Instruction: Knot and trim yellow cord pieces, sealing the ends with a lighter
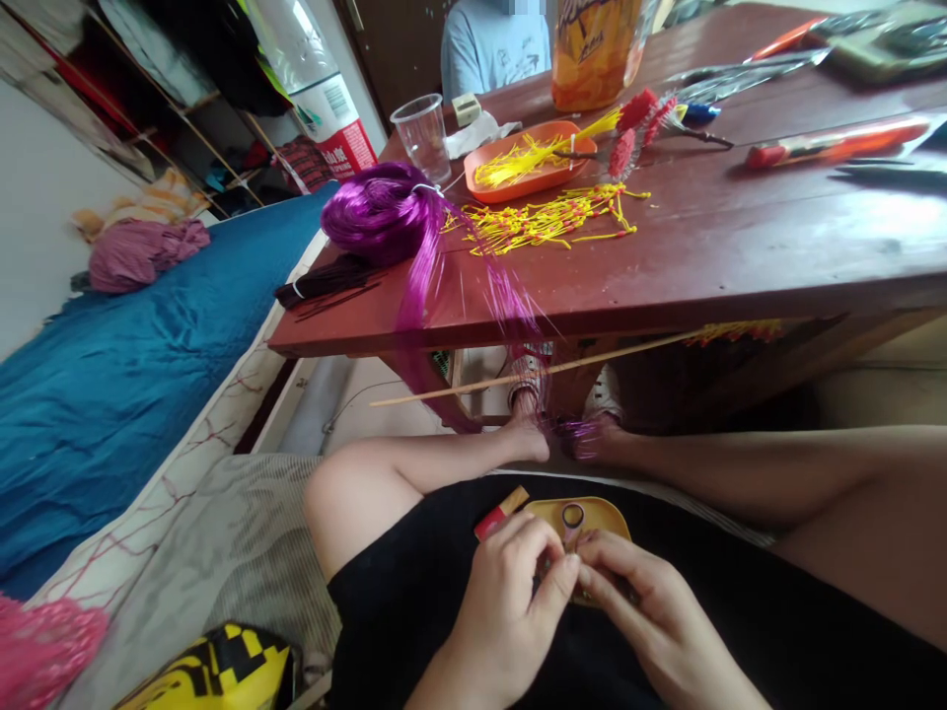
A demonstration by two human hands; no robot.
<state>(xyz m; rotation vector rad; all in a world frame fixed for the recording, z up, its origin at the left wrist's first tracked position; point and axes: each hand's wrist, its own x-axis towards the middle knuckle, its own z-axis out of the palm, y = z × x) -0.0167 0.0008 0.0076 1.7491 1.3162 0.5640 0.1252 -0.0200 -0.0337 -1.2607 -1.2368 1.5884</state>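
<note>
Two hands (510, 587) pinch close together — on what, I cannot tell — over one yellow tray (613, 520).

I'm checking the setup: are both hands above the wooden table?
No, the left hand and right hand are close together over the yellow tray on the black cloth.

left fingers (554, 584) and right fingers (619, 554) together over yellow tray (611, 515) on black cloth (406, 611)

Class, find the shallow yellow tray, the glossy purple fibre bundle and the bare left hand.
Shallow yellow tray (608, 514): head view, on its far right rim.
Glossy purple fibre bundle (376, 212): head view, on its coil.
Bare left hand (512, 584): head view, on the back.
</note>
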